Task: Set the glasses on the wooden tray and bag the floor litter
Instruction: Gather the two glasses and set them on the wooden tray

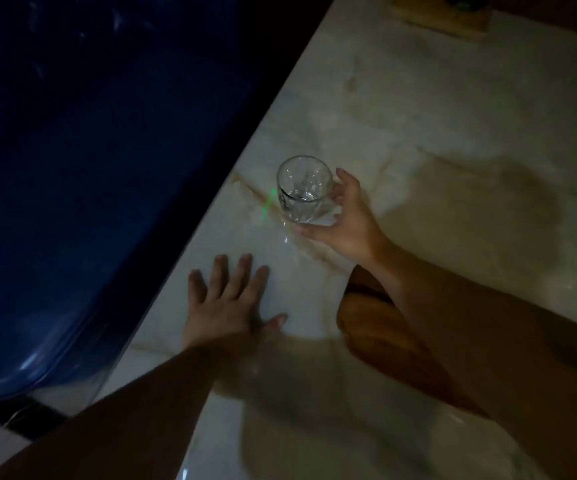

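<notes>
A clear empty drinking glass (302, 188) stands near the left edge of a pale marble table (436, 116). My right hand (344, 220) is wrapped around the glass's right side and base, thumb low and fingers behind it. My left hand (233, 303) lies flat on the marble with fingers spread, nearer me and left of the glass. A rounded wooden tray (377, 337) shows under my right forearm, mostly hidden by the arm. No floor litter is visible.
A dark blue upholstered seat (89, 168) runs along the table's left edge. A light wooden block (443, 19) with a dark object on it sits at the table's far end. The room is dim. White floor shows at the bottom left.
</notes>
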